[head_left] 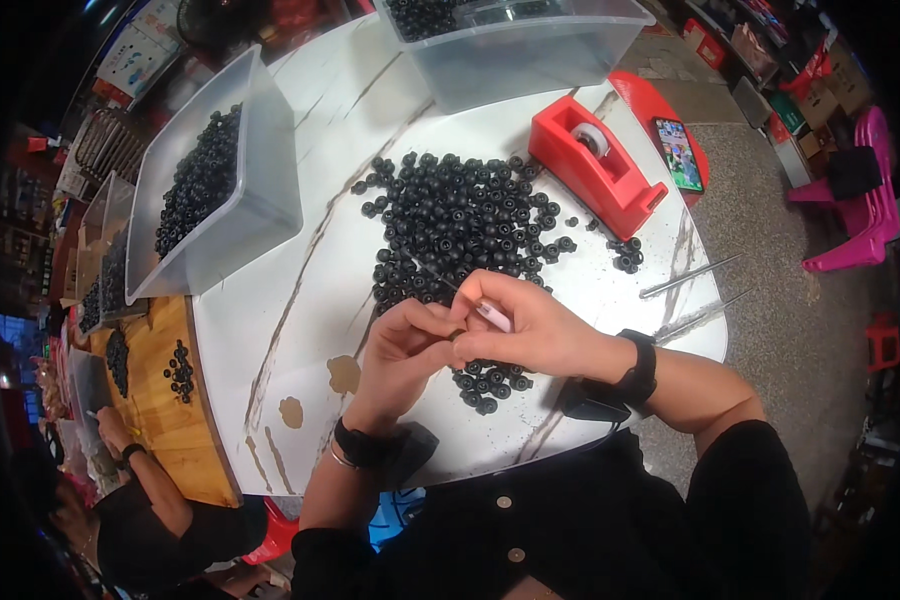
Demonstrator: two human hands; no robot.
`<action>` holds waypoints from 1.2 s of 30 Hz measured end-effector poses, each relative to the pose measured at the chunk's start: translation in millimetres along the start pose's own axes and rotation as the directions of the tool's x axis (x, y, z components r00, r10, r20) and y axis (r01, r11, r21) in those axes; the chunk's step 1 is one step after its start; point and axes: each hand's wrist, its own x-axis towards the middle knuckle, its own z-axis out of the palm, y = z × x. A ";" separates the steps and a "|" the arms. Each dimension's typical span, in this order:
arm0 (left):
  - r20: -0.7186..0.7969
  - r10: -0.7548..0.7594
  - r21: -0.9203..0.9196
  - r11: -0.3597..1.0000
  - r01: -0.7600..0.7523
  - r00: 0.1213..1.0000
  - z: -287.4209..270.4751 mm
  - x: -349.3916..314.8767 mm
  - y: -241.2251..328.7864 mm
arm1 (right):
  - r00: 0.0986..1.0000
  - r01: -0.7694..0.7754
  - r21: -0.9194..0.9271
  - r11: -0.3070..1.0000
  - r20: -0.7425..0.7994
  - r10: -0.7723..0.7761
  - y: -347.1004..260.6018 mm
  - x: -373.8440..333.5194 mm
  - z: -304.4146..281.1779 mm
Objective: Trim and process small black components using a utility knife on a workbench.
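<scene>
My right hand [535,325] is closed around a small tool with a pale pink handle [494,317]; a thin metal shaft seems to run from it toward the far left. Close against it, my left hand [405,350] pinches a small black piece [457,335], mostly hidden by the fingertips. It looks like one of the round black rubber-like parts with a hole. Just beyond my hands lies a wide pile of these black parts [450,215]. A smaller cluster [487,382] sits on the near side, below my right hand.
Clear plastic bins [265,175] of black parts stand at the left and far side [530,65]. A red tape dispenser [595,165], a phone [678,155] and metal tweezers [695,275] lie to the right. Another person's hand [113,428] works at the wooden table [185,440].
</scene>
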 end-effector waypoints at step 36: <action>0.061 -0.018 -0.140 0.990 0.026 0.998 -4.0 0.3 2.1 | 1.000 0.016 0.182 0.983 -0.012 -0.014 2.5 0.3 0.0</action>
